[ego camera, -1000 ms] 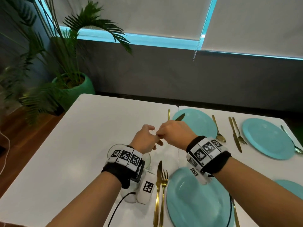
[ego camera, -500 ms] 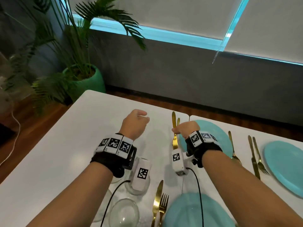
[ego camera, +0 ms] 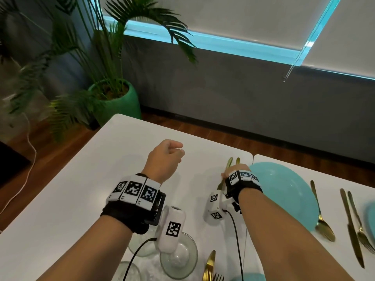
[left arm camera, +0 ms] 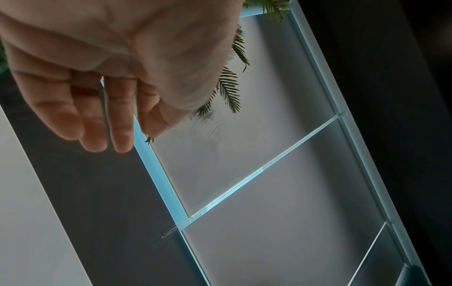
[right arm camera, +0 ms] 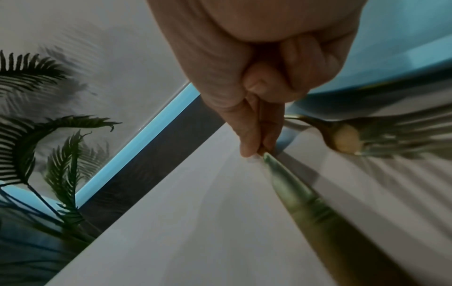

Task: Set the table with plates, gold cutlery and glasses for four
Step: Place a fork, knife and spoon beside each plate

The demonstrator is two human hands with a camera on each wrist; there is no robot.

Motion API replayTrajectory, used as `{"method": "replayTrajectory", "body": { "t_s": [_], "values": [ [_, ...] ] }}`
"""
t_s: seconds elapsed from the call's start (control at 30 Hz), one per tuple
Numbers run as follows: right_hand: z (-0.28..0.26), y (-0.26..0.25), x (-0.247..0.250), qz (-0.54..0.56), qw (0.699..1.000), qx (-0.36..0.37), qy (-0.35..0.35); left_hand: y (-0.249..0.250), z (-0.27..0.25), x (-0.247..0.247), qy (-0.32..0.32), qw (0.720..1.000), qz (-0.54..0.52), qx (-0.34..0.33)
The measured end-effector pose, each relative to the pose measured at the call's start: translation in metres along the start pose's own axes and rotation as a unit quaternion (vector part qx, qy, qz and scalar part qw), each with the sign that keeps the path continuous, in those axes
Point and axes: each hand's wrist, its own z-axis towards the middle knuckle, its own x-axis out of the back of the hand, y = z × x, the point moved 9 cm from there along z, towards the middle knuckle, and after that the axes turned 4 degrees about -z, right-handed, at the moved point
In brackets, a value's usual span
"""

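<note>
My right hand (ego camera: 225, 174) (right arm camera: 257, 152) is low on the white table (ego camera: 85, 189), just left of a teal plate (ego camera: 284, 189). Its thumb and fingers pinch a gold knife (right arm camera: 300, 195), whose tip (ego camera: 230, 161) shows beyond the wristband. A gold fork (right arm camera: 342, 139) lies on the table right beside it, against the plate's edge. My left hand (ego camera: 172, 153) (left arm camera: 105, 135) hovers over the table further left, fingers loosely curled and holding nothing. Three clear glasses (ego camera: 178, 258) stand close together under my left wrist.
A gold spoon (ego camera: 322, 220) lies right of the teal plate, then another knife (ego camera: 351, 230) and fork (ego camera: 359, 228) beside a second plate (ego camera: 370, 213). A third plate (ego camera: 249, 277) with knife (ego camera: 209, 266) sits at the near edge. A potted palm (ego camera: 115, 102) stands past the table's far left corner.
The hands were touching a second ago and have separated. The right hand has gone down to the table with the knife beside the plate; the left has drifted left, holding nothing.
</note>
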Motion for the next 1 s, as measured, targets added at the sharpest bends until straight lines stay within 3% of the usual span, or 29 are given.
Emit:
{"method": "replayTrajectory", "body": {
  "t_s": [0.1,0.2,0.7,0.83,0.93,1.0],
  "values": [
    [0.006,-0.01,0.017,-0.177,0.977,0.039,0.109,-0.001,0.003,0.001,0.001,1.0,-0.003,-0.001],
    [0.006,-0.017,0.021,-0.249,0.957,0.062,0.137,0.0,0.004,0.002,0.001,1.0,-0.003,-0.002],
    [0.003,-0.015,0.027,-0.27,0.948,0.064,0.157,-0.009,-0.002,0.006,0.004,1.0,-0.018,0.004],
    [-0.025,-0.037,0.032,-0.23,0.968,0.074,0.072,-0.007,-0.014,0.009,0.003,1.0,-0.023,0.005],
    [-0.061,-0.059,0.045,-0.218,0.968,0.078,0.096,-0.003,-0.03,0.015,-0.001,1.0,-0.029,0.005],
    [-0.092,-0.069,0.048,-0.223,0.961,0.12,0.112,-0.002,-0.045,0.023,-0.002,0.999,-0.033,0.006]
  ]
}}
